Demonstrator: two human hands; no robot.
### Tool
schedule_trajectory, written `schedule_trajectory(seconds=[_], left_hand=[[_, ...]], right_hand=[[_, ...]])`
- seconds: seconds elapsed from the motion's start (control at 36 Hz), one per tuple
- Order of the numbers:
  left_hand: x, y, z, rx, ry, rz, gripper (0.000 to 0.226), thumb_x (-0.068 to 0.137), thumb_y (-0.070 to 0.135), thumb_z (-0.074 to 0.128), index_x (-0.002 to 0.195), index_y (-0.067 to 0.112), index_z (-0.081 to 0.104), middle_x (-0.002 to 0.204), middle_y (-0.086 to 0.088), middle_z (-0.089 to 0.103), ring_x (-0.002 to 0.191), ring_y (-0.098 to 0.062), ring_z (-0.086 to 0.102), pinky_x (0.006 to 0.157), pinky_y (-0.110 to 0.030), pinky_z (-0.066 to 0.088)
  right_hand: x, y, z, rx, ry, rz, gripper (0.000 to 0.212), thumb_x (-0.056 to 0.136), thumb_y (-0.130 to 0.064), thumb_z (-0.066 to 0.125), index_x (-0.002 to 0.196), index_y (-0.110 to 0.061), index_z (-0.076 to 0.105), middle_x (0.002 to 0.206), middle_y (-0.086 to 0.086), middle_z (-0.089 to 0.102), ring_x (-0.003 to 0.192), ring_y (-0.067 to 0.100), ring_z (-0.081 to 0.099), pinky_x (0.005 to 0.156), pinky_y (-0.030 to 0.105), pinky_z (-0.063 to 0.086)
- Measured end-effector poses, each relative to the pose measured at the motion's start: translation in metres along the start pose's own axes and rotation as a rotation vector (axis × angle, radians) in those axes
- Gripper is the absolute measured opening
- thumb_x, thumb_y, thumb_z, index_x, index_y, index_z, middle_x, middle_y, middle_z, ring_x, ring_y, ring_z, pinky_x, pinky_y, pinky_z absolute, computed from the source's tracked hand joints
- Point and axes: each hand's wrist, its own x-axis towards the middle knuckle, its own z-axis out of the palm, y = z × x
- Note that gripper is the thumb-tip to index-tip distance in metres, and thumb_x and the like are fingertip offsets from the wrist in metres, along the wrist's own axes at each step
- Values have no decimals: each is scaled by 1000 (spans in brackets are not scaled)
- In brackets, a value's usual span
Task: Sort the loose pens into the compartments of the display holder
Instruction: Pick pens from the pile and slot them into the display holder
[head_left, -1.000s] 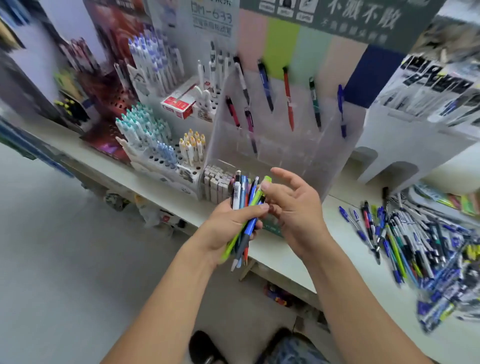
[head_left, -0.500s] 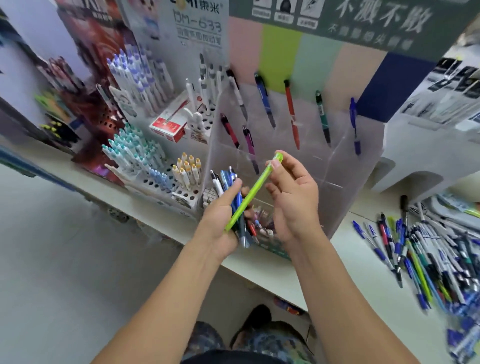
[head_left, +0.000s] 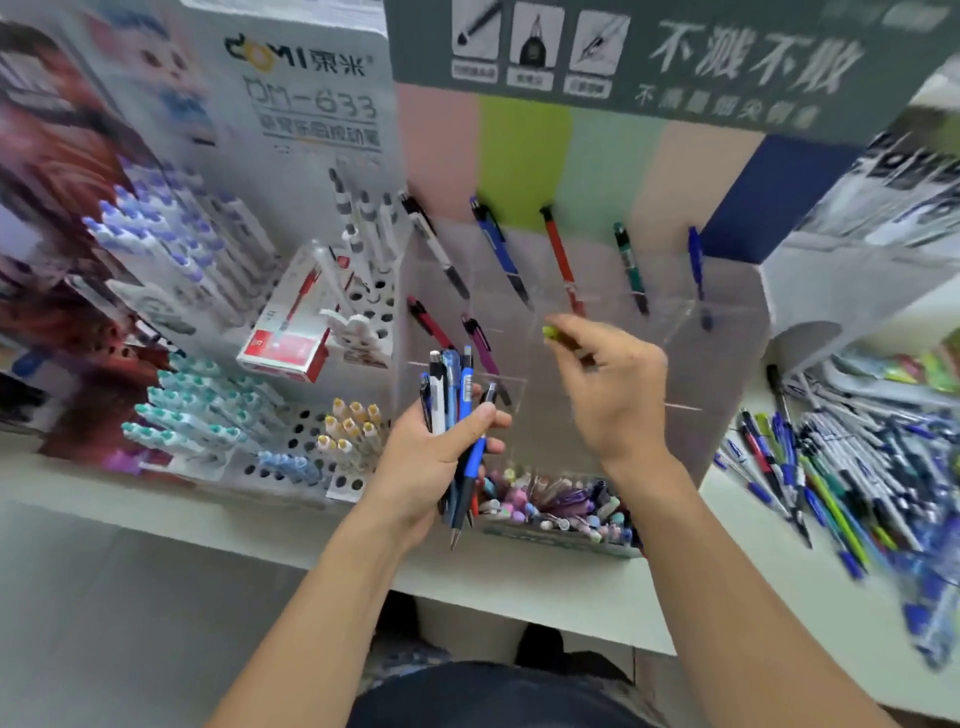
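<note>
**Green pen held over the clear holder**

The right hand (head_left: 615, 395) pinches a green pen (head_left: 551, 333) at its fingertips, above the clear display holder (head_left: 727, 364) on the table (head_left: 545, 587). The left hand (head_left: 441, 457) is wrapped around a bundle of pens (head_left: 457, 400), mostly blue. More loose pens (head_left: 831, 467) lie in a heap on the table, right of the holder.
</note>
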Motion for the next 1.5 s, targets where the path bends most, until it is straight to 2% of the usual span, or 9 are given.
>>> schedule_trajectory(seconds=[0.36,0.47,0.61,0.75,0.83,0.94,1.11,1.22,1.5], left_hand=[[22,4,-7,-67,-35,-13,6,87,16,75,91,15,72,92,-4,79,70,-11,71,51,-20,51],[27,7,-5,-86,-89,25,7,85,14,75,90,12,70,85,-5,78,68,-14,71,55,-21,52],[33,12,-3,-75,-196,12,11,84,18,71,91,12,66,81,-3,76,66,-15,71,51,-21,51],[35,15,-7,22,-235,-54,20,101,27,58,102,8,65,88,-6,77,57,-16,66,45,-24,47],[33,15,-11,42,-264,-62,22,102,26,55,100,6,63,75,0,67,44,-15,50,41,-24,39],[31,16,-11,51,-365,-60,24,105,26,49,104,3,54,73,-6,61,43,-14,41,41,-23,33],[31,13,-9,11,-345,9,10,97,24,61,99,15,58,57,3,55,43,-12,45,40,-23,37],[32,9,-5,34,-202,65,14,95,23,65,109,21,65,80,-1,71,67,-20,63,62,-31,53],[28,19,-12,21,-161,53,9,98,21,63,96,12,61,59,-3,54,43,-11,41,38,-22,37]], right_hand=[[-6,-30,7,20,-29,384,10,90,-23,78,93,-14,81,79,-8,75,71,6,68,70,31,57],[-8,-51,-1,323,-297,677,13,91,-24,77,88,-12,82,65,-9,73,55,2,62,55,20,45],[-3,-62,-2,651,-222,944,15,94,-9,71,91,5,76,75,12,71,44,1,49,44,10,38],[10,-52,-12,660,12,899,16,102,-12,59,89,-11,69,65,1,63,52,9,51,41,18,36],[19,-49,-18,559,-62,836,17,103,-10,56,89,-8,65,66,17,58,46,12,50,39,21,40],[24,-53,-13,543,-215,813,12,103,-7,57,95,0,63,52,5,55,40,11,51,37,23,46],[20,-60,-3,712,-299,903,10,97,-4,64,104,2,63,67,12,59,45,10,55,42,20,51],[13,-58,5,668,-179,911,13,92,-3,71,104,2,67,80,15,62,50,11,57,46,20,51],[21,-65,-11,752,-306,916,4,92,-3,69,90,-2,72,67,7,65,49,6,56,50,16,51]])
